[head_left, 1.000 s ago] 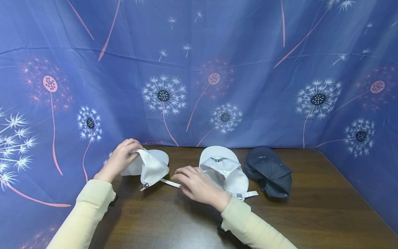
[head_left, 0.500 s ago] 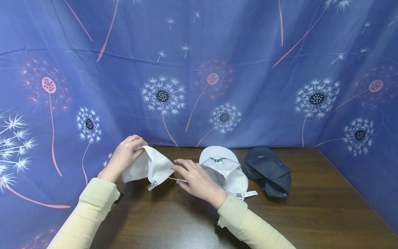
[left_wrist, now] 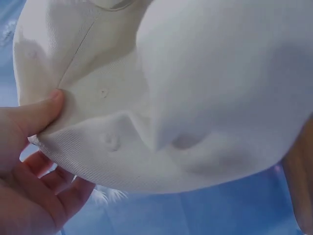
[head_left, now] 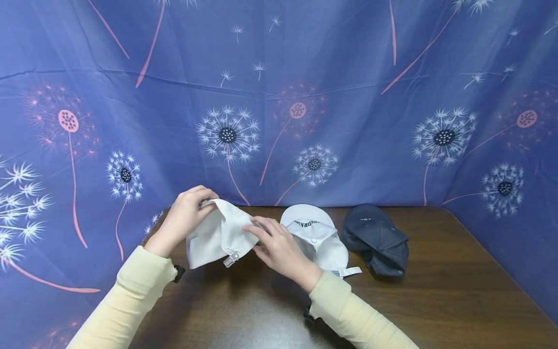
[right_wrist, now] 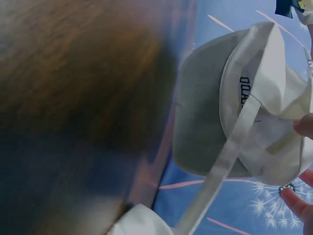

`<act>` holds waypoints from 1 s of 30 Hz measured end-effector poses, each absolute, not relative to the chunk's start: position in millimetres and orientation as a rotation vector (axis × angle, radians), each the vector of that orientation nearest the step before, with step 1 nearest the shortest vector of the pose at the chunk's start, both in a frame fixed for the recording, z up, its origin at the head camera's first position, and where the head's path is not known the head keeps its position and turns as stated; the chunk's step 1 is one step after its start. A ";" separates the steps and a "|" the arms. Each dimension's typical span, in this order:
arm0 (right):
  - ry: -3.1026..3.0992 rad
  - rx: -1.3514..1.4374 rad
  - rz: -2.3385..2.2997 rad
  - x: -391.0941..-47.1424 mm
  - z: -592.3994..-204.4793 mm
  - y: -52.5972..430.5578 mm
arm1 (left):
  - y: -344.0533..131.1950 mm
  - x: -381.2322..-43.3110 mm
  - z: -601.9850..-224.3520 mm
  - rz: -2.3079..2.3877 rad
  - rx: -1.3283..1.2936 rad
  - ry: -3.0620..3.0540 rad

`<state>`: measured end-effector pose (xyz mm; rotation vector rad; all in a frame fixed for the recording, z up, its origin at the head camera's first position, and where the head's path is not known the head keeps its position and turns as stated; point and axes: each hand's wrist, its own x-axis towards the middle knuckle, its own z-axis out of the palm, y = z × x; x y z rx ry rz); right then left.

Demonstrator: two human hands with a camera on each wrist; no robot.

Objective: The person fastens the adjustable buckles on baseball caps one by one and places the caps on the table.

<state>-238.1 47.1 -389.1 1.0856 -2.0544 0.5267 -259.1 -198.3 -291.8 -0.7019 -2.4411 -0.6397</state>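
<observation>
A white baseball cap (head_left: 240, 225) is raised over the left part of the table, its opening and inside lettering facing the right wrist view. My left hand (head_left: 187, 215) pinches its edge. Thumb on the inner face and fingers behind show in the left wrist view. My right hand (head_left: 281, 247) holds the cap's other side, thumb and fingers (right_wrist: 296, 200) on either side of the fabric. A metal buckle (head_left: 231, 259) hangs from the cap's lower edge. The loose strap (right_wrist: 217, 166) stretches down in the right wrist view.
A second white cap (head_left: 322, 242) with dark lettering lies just behind my right hand. To its right is a dark navy cap (head_left: 377, 242). The brown wooden table (head_left: 453, 281) ends at a blue dandelion-print cloth (head_left: 366, 174).
The white cap has risen and moved right and nearer with my left hand. My right hand has gone from beside its strap to the cap's right side. The other two caps have stayed put.
</observation>
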 end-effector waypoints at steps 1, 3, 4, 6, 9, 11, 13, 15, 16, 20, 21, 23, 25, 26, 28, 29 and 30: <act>-2.041 1.086 0.539 -237.5 -387.3 48.0 | -196.3 -257.8 -289.9 -0.652 -0.697 -2.444; -2.017 1.089 0.558 -235.8 -383.3 49.8 | -192.4 -256.0 -286.0 -0.671 -0.689 -2.443; -2.003 1.092 0.563 -235.1 -381.4 50.9 | -190.7 -255.3 -284.3 -0.684 -0.684 -2.443; -1.967 1.100 0.581 -233.0 -377.2 53.4 | -187.7 -254.3 -281.0 -0.709 -0.672 -2.444; -1.908 1.109 0.610 -230.4 -370.7 57.5 | -183.7 -253.2 -276.4 -0.744 -0.655 -2.458; -1.871 1.115 0.636 -228.7 -365.3 60.2 | -181.1 -252.2 -273.4 -0.772 -0.650 -2.481; -1.847 1.116 0.661 -226.9 -359.6 62.9 | -178.5 -251.6 -270.8 -0.801 -0.653 -2.508; -1.827 1.116 0.680 -225.0 -353.3 65.9 | -175.5 -251.0 -268.1 -0.838 -0.659 -2.537; -1.822 1.114 0.685 -223.7 -350.2 67.6 | -174.3 -251.1 -267.0 -0.857 -0.661 -2.550; -1.781 1.113 0.700 -218.9 -337.7 74.4 | -169.8 -252.2 -263.7 -0.981 -0.664 -2.593; -1.770 1.112 0.702 -217.6 -334.6 76.2 | -168.7 -252.5 -263.2 -1.020 -0.664 -2.602; -1.750 1.112 0.707 -215.4 -328.4 79.4 | -166.5 -253.3 -262.7 -1.101 -0.664 -2.612; -1.730 1.110 0.706 -213.5 -322.8 82.3 | -163.8 -253.6 -262.1 -1.172 -0.671 -2.613; -1.723 1.109 0.703 -212.5 -320.3 83.6 | -162.5 -254.0 -262.3 -1.202 -0.674 -2.612; -1.708 1.110 0.696 -211.0 -316.3 86.3 | -159.3 -254.7 -262.4 -1.244 -0.681 -2.613; -1.701 1.109 0.692 -210.4 -314.7 87.7 | -157.5 -254.8 -262.4 -1.257 -0.687 -2.615; -1.696 1.110 0.690 -209.8 -313.2 89.1 | -155.7 -255.3 -262.7 -1.275 -0.687 -2.619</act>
